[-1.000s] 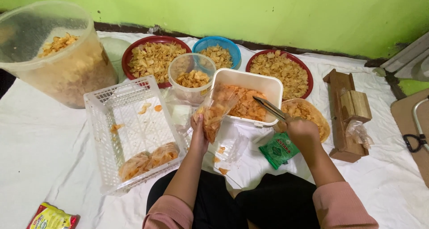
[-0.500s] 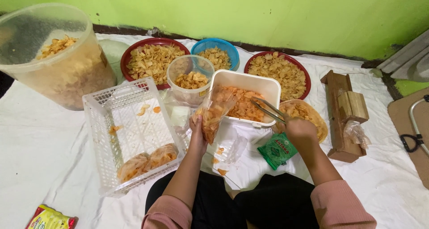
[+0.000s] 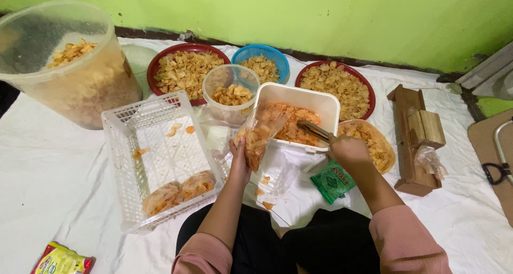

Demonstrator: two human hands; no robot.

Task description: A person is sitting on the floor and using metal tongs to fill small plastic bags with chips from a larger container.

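Two hands were busy: left hand point(image 3: 239, 157) gripped a clear plastic bag point(image 3: 260, 133) of orange chips, held upright w/ its mouth leaning on the near-left rim of the white rectangular tub point(image 3: 326, 104). Right hand point(image 3: 346, 148) was closed on metal tongs point(image 3: 313, 130), tips down in the tub's chips. Left of the bag sat a white crate point(image 3: 123, 167) w/ two filled bags point(image 3: 179, 189) at its near end. A green packet point(image 3: 332, 181) lay just near the right hand.
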